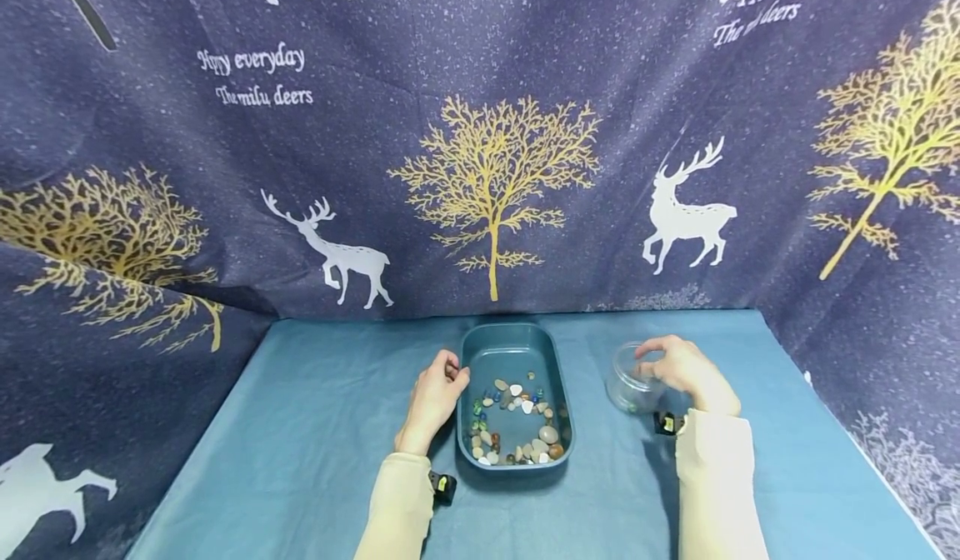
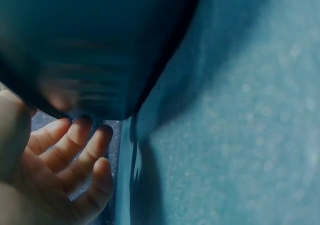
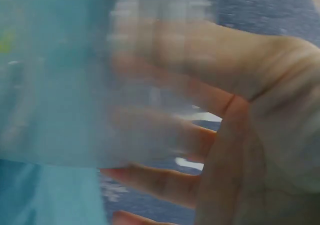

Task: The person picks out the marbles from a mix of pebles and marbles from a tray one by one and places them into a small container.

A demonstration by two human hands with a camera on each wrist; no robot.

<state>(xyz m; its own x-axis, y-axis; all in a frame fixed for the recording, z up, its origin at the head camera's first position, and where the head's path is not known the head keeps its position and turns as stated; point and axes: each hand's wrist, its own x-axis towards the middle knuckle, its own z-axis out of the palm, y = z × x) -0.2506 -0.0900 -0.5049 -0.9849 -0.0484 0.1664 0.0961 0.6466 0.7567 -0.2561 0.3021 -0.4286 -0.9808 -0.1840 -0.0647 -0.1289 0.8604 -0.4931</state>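
A teal rectangular tray [image 1: 514,467] lies on the table with pebbles [image 1: 541,445] and glass marbles [image 1: 477,408] scattered in it. My left hand [image 1: 433,393] holds its left rim, thumb at the edge. In the left wrist view the fingertips [image 2: 82,122] meet the outer side of the tray. To the right, a clear round jar [image 1: 628,395] stands with a little something green at its bottom. Over its mouth is my right hand [image 1: 686,368], fingers reaching in past the rim. Through the blurred jar wall the right wrist view shows loosely spread fingers, with nothing seen between them.
A teal cloth [image 1: 322,427] covers the table. Behind it hangs a dark blue curtain [image 1: 517,68] printed with deer and golden trees. Cloth lies between the tray and the jar.
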